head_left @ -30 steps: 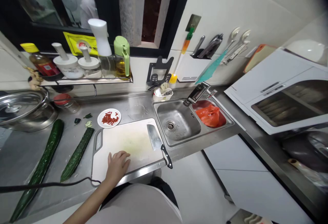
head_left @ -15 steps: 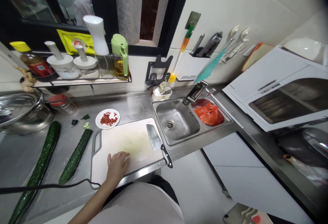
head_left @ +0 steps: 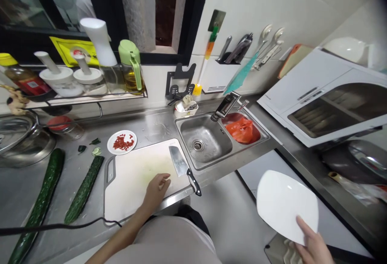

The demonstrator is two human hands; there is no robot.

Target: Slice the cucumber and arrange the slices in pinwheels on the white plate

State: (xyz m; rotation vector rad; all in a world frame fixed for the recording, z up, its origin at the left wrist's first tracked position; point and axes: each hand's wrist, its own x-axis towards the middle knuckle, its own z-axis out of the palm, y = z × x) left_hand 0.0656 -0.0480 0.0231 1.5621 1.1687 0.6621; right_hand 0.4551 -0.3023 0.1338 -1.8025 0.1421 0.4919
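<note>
At the lower right of the frame, we see a right hand [head_left: 314, 246] grasping a glossy white, rounded-square plate [head_left: 282, 199] by its near corner, thumb across the top, well apart from the stainless-steel counter [head_left: 152, 123]. Near the lower centre, a left hand [head_left: 157, 189], loosely curled around nothing we can see, is over a white rectangular cutting board [head_left: 127, 179]; from this angle we cannot tell whether it touches. A broad-bladed steel knife [head_left: 179, 162] lies on the board's right side, its black handle jutting past the edge. We judge that the one-corner hold could let the plate tip if the thumb slackens, and that a careless brush against the handle could send the knife to the floor.
</note>
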